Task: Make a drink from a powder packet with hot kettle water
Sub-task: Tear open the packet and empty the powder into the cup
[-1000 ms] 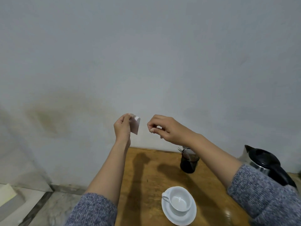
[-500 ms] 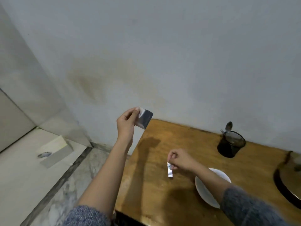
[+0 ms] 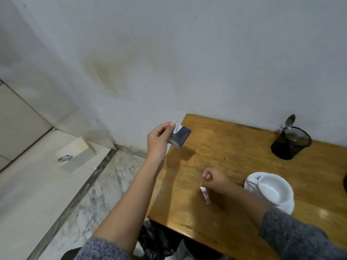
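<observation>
My left hand pinches a small silvery powder packet by its top corner and holds it up over the far left corner of the wooden table. Lower down, my right hand is curled over the tabletop with a thin torn-off strip of the packet sticking out from under its fingers and reaching the wood. To the right of that hand, a white cup stands empty on its white saucer. A dark sliver at the right edge may be the kettle.
A black mesh holder with a spoon stands at the back right by the wall. Below the table's front edge lies a black bag. Marble floor and a pale step with a block are on the left.
The view swung down and left. My right hand dropped from beside the packet to the tabletop, carrying the torn strip. My left hand still holds the packet up.
</observation>
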Available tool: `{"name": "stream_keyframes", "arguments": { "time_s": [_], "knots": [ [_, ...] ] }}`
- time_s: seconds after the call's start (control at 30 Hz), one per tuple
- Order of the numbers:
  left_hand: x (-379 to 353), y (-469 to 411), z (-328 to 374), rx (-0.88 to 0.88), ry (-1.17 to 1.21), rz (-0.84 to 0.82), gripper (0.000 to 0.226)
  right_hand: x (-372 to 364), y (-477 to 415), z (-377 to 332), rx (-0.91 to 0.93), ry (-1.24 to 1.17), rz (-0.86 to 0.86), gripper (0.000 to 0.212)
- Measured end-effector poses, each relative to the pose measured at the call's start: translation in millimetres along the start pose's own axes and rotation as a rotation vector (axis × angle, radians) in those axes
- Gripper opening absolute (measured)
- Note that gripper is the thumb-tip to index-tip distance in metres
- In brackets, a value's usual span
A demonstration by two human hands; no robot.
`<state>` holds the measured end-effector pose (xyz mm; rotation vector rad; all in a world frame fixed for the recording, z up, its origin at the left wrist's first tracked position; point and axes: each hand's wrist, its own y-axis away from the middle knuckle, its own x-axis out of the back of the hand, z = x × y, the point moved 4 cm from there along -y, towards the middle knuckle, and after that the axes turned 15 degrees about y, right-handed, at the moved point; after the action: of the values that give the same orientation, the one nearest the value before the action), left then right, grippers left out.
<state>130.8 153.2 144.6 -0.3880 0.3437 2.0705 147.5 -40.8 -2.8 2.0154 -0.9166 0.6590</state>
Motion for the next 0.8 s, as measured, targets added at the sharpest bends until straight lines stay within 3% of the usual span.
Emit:
{"name": "stream_keyframes", "arguments": {
  "time_s": [0.2,0.3,0.47,0.63,0.8],
  "knots": [
    [-84,12,-21,0.066,0.023,-0.186,0.013,76,51,-28,0.165,-0.429,0.182,0.046],
    [-131,25,-38,0.104,0.032,-0.260,0.015,112,78,-24,0.199,-0.571,0.336,0.031],
    [-197,58,-68,0.182,0.055,-0.413,0.008,151,120,24,0.093,-0.741,0.589,0.015],
    [-233,79,-92,0.199,-0.013,-0.524,0.007,169,151,84,-0.021,-0.984,0.702,0.008],
    [-242,93,-120,0.224,-0.180,-0.665,0.014,165,159,115,-0.077,-1.390,0.641,0.012]
  ]
}}
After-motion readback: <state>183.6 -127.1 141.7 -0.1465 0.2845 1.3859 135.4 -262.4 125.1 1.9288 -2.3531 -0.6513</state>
